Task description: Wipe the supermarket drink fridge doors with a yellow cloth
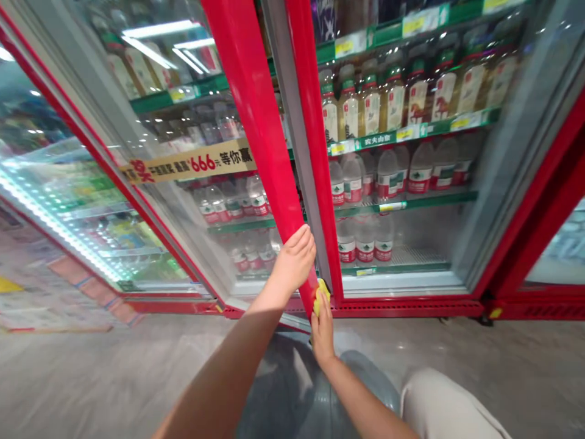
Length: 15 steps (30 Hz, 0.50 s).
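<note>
A red-framed glass fridge door [256, 103] on the left stands partly open, its edge angled toward me. My left hand [296, 259] is closed around the red edge of this door, low down. Just below it, my right hand [323, 326] holds a yellow cloth [322, 294] against the lower end of the same edge. The fingertips of my right hand are partly hidden by the cloth and the door.
Right of the hands, a red-framed fridge section holds bottled drinks [351, 177] on green-edged shelves [414, 201]. Another lit cooler [91, 225] stands at the left. Grey floor [150, 372] lies below, with my pale-clothed knee [443, 402] at the lower right.
</note>
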Motion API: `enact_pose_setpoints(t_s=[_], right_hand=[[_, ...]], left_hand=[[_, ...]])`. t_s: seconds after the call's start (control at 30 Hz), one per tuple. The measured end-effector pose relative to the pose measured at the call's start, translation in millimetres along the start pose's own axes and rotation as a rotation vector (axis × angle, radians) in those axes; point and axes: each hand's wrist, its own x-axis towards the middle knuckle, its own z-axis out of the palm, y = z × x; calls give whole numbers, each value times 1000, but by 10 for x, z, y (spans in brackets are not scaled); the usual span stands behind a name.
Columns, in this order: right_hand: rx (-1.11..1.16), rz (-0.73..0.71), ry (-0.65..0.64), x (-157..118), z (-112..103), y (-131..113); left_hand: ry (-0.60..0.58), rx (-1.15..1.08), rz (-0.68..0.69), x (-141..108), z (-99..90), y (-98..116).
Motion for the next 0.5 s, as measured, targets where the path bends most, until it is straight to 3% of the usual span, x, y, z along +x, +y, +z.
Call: enact_pose_setpoints(t_s=[0.1,0.17,0.37,0.43,0.5], right_hand=[[-39,48,16,313,150,-81],[-36,82,38,342,196,16],[63,307,118,-319,195,787],[69,313,105,-436,191,850],[67,301,92,-458,194,725]], left_hand=[[46,-58,-9,130,204,-65],[86,-86,-23,203,320,-87],[135,-119,-62,398,556,-112],[138,-138,-73,421,550,-108],[148,-149,-82,398,475,-90]])
